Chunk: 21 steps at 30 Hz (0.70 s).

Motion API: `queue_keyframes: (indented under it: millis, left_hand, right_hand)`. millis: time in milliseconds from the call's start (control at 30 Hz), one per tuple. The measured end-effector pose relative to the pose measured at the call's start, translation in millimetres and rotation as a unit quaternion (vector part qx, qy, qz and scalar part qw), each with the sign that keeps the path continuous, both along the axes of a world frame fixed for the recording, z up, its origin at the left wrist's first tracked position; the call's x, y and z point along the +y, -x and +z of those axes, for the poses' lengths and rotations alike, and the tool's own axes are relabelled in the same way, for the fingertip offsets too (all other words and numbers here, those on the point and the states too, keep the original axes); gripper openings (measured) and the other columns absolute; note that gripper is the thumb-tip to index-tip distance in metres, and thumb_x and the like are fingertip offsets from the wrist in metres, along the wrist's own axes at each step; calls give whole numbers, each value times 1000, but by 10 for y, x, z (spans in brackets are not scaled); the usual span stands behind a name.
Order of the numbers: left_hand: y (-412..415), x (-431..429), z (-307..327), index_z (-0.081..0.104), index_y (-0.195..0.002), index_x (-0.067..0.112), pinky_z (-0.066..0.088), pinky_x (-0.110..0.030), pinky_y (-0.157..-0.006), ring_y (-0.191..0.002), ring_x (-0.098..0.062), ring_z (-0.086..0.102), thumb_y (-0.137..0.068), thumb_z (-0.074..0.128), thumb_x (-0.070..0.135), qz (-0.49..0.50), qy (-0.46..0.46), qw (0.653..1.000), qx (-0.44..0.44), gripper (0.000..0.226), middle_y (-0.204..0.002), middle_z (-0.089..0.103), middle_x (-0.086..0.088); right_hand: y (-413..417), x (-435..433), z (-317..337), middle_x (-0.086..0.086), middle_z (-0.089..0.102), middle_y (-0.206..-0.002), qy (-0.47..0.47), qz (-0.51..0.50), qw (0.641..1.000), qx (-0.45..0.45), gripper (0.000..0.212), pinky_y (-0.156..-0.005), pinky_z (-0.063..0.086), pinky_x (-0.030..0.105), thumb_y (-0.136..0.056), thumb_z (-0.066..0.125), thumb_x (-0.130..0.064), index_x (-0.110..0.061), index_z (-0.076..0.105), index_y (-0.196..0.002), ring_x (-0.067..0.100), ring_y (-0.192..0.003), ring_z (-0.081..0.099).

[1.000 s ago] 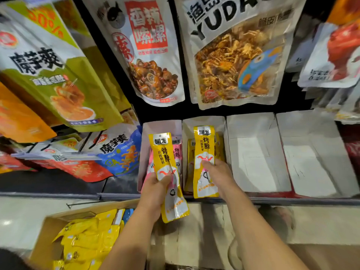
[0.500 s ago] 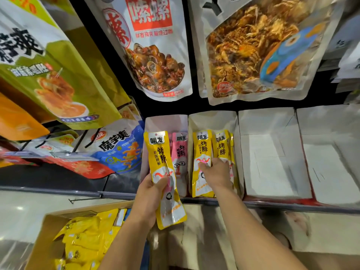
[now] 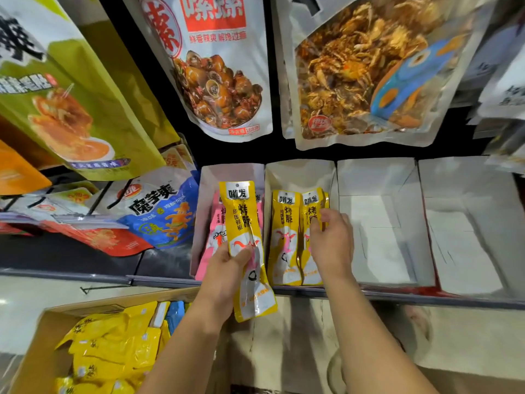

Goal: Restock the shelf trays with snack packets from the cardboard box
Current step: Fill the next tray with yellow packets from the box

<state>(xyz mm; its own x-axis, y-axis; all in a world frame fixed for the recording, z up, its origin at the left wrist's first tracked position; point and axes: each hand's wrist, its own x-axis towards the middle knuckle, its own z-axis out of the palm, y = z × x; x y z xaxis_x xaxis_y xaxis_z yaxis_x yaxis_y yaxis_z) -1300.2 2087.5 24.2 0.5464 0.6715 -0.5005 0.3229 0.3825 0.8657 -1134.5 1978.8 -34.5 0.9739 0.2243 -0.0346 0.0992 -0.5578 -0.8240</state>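
Observation:
My left hand (image 3: pixel 225 275) is shut on a long yellow snack packet (image 3: pixel 245 223), held upright in front of the first white shelf tray (image 3: pixel 205 191), which holds pink packets (image 3: pixel 212 243). In the second tray (image 3: pixel 298 173), yellow packets (image 3: pixel 285 237) stand side by side. My right hand (image 3: pixel 332 243) rests on the rightmost one (image 3: pixel 310 204), fingers and thumb pinched on its edge. The cardboard box (image 3: pixel 42 334) sits low at the left with several yellow packets (image 3: pixel 113 345) inside.
Two white trays, third (image 3: pixel 377 223) and fourth (image 3: pixel 468 228), lie to the right with nothing in them. Large snack bags (image 3: pixel 221 66) hang above the trays. A blue bag (image 3: pixel 162 211) and red bags lie on the shelf at left. A metal shelf rail (image 3: pixel 397 297) runs along the front.
My right hand let go of the packet it set into the second tray and slid right onto the neighbouring packet. The left hand kept its packet. The view moved closer to the shelf.

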Motion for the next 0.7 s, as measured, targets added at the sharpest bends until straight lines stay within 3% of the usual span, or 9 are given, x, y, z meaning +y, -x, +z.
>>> queue_keyframes:
  millis: [133,333,400,500,700]
  left_hand:
    - [-146,-155,-15,67,-110,20,60,-50,-83,-88,-27,75,-98,60,17,-17,7,1000,2,14,-100,77,-7]
    - [-285,-298,-70,62,-128,23,54,-52,-95,-103,-27,72,-95,64,26,-66,20,997,19,33,-114,74,-2]
    - [-339,-313,-69,66,-121,20,54,-54,-94,-101,-29,72,-96,64,24,-70,14,997,24,25,-111,75,-5]
    - [-455,-322,-86,69,-114,17,56,-55,-90,-94,-30,74,-96,65,22,-69,6,997,39,19,-102,77,-7]
    - [-780,-294,-220,74,-97,21,57,-55,-86,-89,-33,73,-87,74,29,-82,-73,990,87,12,-93,77,-10]
  right_hand:
    - [-190,-241,4,4,55,-128,-7,-55,998,16,42,-92,48,37,-99,58,-35,-17,57,-137,23,-120,51]
    - [-128,-445,-252,-3,56,-118,-82,-12,992,95,39,-88,39,15,-103,54,-34,-22,59,-140,6,-99,59]
    - [-107,-457,-302,-9,54,-111,-116,-21,987,110,38,-81,35,3,-103,55,-34,-25,60,-139,-6,-92,58]
    - [-118,-451,-351,-10,54,-111,-136,-32,984,113,36,-77,35,-3,-102,56,-33,-25,61,-137,-17,-92,54]
    - [-157,-452,-440,-10,57,-113,-150,-29,982,107,34,-91,37,2,-102,57,-32,-26,64,-135,-7,-100,55]
